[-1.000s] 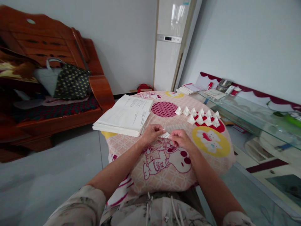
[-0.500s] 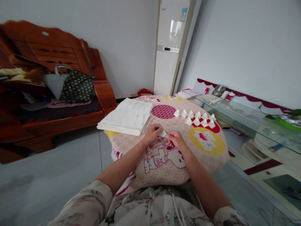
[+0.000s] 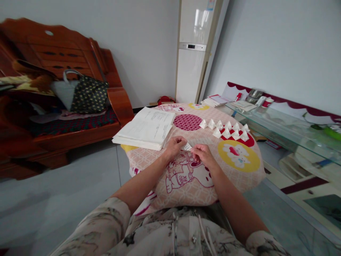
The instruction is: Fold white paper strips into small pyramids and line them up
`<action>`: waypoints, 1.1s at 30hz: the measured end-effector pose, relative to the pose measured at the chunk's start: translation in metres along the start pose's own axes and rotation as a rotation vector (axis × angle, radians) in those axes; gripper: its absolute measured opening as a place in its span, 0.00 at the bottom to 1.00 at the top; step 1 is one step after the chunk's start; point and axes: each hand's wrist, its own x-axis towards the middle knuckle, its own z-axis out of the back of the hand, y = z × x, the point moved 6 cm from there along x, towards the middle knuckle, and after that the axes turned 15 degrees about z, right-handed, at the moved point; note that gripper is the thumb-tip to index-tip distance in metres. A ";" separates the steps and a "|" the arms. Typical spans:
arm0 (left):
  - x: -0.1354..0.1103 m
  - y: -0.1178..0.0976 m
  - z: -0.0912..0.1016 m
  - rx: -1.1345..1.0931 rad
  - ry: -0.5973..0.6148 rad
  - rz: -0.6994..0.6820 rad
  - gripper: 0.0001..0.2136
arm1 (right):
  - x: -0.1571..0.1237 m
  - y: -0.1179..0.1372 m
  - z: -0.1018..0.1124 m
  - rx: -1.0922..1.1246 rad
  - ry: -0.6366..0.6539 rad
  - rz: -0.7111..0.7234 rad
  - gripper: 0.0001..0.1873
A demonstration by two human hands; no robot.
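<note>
Between my two hands is a small folded piece of white paper [image 3: 187, 146] with print on it. My left hand [image 3: 176, 145] pinches its left end, and my right hand [image 3: 203, 154] pinches its right end, both just above the patterned tablecloth [image 3: 157, 167]. To the left of my left hand lies a stack of printed paper sheets [image 3: 145, 128]. Beyond my right hand, several small white folded-paper pyramids [image 3: 227, 133] stand in two rows on the cloth. The fingertips partly hide the paper's ends.
A glass-topped cabinet [image 3: 282, 124] runs along the right, with cups and booklets on it. At the left stands a wooden sofa [image 3: 71, 49] with a dark patterned bag [image 3: 89, 94]. A tall white air conditioner [image 3: 190, 71] stands in the corner.
The whole view has shifted slightly. Both hands still pinch the paper, and a little more of it shows between the fingers.
</note>
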 end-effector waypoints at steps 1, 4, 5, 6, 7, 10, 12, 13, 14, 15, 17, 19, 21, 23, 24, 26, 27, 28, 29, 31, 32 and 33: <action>0.000 0.002 0.000 -0.012 0.005 0.019 0.18 | 0.000 0.001 0.000 0.001 -0.011 0.009 0.14; 0.001 0.008 -0.004 -0.010 0.069 0.095 0.19 | 0.001 0.002 0.003 0.003 -0.061 0.044 0.17; 0.001 0.010 -0.005 0.008 0.092 0.116 0.18 | 0.001 0.002 0.004 0.004 -0.073 0.053 0.17; 0.001 0.012 -0.006 0.030 0.110 0.131 0.18 | 0.001 0.002 0.005 0.005 -0.080 0.059 0.17; 0.002 0.013 -0.006 0.052 0.119 0.139 0.17 | 0.001 0.001 0.005 0.005 -0.084 0.062 0.17; 0.004 0.014 -0.005 0.075 0.121 0.143 0.17 | 0.000 0.002 0.006 0.003 -0.090 0.058 0.17; 0.005 0.014 -0.004 0.057 0.125 0.145 0.16 | 0.000 0.003 0.007 0.003 -0.110 0.051 0.17; 0.005 0.014 -0.003 0.045 0.132 0.147 0.16 | 0.000 0.003 0.007 0.004 -0.127 0.049 0.17; 0.005 0.015 -0.003 0.035 0.141 0.149 0.15 | 0.000 0.003 0.008 0.007 -0.149 0.048 0.17; 0.004 0.015 -0.003 0.026 0.150 0.151 0.15 | 0.001 0.003 0.009 0.013 -0.179 0.047 0.17; 0.003 0.015 -0.003 0.011 0.166 0.154 0.15 | 0.001 0.003 0.013 0.035 -0.244 0.044 0.17; 0.000 0.015 -0.003 -0.007 0.185 0.155 0.16 | 0.002 0.001 0.016 0.067 -0.299 0.042 0.17; -0.001 0.013 -0.004 -0.032 0.197 0.152 0.18 | 0.002 0.000 0.017 0.097 -0.327 0.051 0.17; -0.002 0.012 -0.004 -0.074 0.184 0.153 0.20 | 0.002 0.001 0.017 0.118 -0.335 0.068 0.17; -0.002 0.012 -0.003 -0.101 0.169 0.156 0.21 | 0.002 0.002 0.017 0.124 -0.333 0.074 0.17; -0.002 0.013 -0.001 -0.152 0.132 0.169 0.24 | 0.001 0.003 0.016 0.130 -0.327 0.078 0.17; -0.002 0.013 0.000 -0.169 0.119 0.179 0.25 | 0.001 0.003 0.016 0.133 -0.326 0.077 0.17; -0.001 0.014 0.001 -0.181 0.109 0.186 0.26 | 0.001 0.003 0.015 0.135 -0.328 0.075 0.17; -0.001 0.014 0.001 -0.188 0.105 0.191 0.27 | 0.001 0.003 0.016 0.139 -0.331 0.074 0.17; -0.001 0.014 0.001 -0.194 0.114 0.191 0.27 | 0.001 0.001 0.016 0.148 -0.347 0.076 0.17; -0.002 0.013 0.001 -0.197 0.124 0.187 0.27 | 0.001 0.000 0.017 0.151 -0.354 0.078 0.17; -0.002 0.013 0.001 -0.200 0.135 0.182 0.26 | 0.002 -0.001 0.018 0.152 -0.360 0.081 0.18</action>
